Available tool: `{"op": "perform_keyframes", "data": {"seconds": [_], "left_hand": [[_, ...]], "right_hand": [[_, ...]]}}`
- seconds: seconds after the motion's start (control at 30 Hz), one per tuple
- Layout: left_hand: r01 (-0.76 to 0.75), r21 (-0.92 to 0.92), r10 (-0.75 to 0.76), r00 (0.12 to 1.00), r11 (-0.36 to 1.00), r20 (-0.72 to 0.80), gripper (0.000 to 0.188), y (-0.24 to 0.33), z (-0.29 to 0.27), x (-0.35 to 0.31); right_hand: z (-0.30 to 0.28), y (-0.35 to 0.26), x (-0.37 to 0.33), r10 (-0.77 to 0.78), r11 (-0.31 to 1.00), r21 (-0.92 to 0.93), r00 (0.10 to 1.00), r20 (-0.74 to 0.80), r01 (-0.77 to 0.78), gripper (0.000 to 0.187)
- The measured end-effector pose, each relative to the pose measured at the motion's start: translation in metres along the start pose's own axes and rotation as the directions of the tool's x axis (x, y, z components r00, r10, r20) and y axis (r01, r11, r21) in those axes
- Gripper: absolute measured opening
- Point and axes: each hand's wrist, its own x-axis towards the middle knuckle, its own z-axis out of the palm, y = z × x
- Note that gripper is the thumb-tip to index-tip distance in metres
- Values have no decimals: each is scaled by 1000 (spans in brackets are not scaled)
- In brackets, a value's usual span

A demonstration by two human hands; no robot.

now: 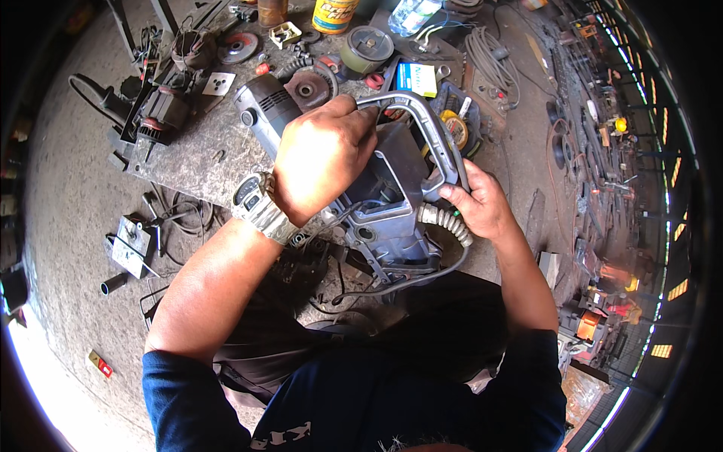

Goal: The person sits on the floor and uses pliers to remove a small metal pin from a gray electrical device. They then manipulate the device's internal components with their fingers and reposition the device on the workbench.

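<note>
A large grey power tool (pixel 392 166) with a ribbed motor housing (pixel 267 102) lies tilted in front of me, above my lap. Its looped handle (pixel 429 124) shows a ribbed inner channel, like an open shell. My left hand (pixel 324 151), with a watch (pixel 256 202) on the wrist, is closed at the handle's upper end; its fingertips and whatever they pinch are hidden. My right hand (pixel 484 205) grips the handle's lower end, thumb on top and fingers behind. Beside it, a pale coiled cable sleeve (pixel 446 222) leads into a dark cord (pixel 429 277) that loops below the tool.
Past the tool, a worn board (pixel 188 154) bears a motor part (pixel 162 109), a rusty disc (pixel 309 88), a round tin (pixel 367 51) and a blue-and-white box (pixel 416 78). Coiled cable (pixel 489 56) lies at far right. A metal block (pixel 132 245) sits on the floor at left.
</note>
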Motion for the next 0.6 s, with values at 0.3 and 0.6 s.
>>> {"op": "perform_keyframes", "data": {"seconds": [0.3,0.6], "left_hand": [[29,36,-29,1000,999,-3,24,4,-2,1],[122,-51,-122,992,991,-11,18,-1,-5,2]], "right_hand": [[1,-4,0,15,999,-43,1000,1,-15,31],[-12,6,3,-61,998,-15,993,-101,60,64]]}}
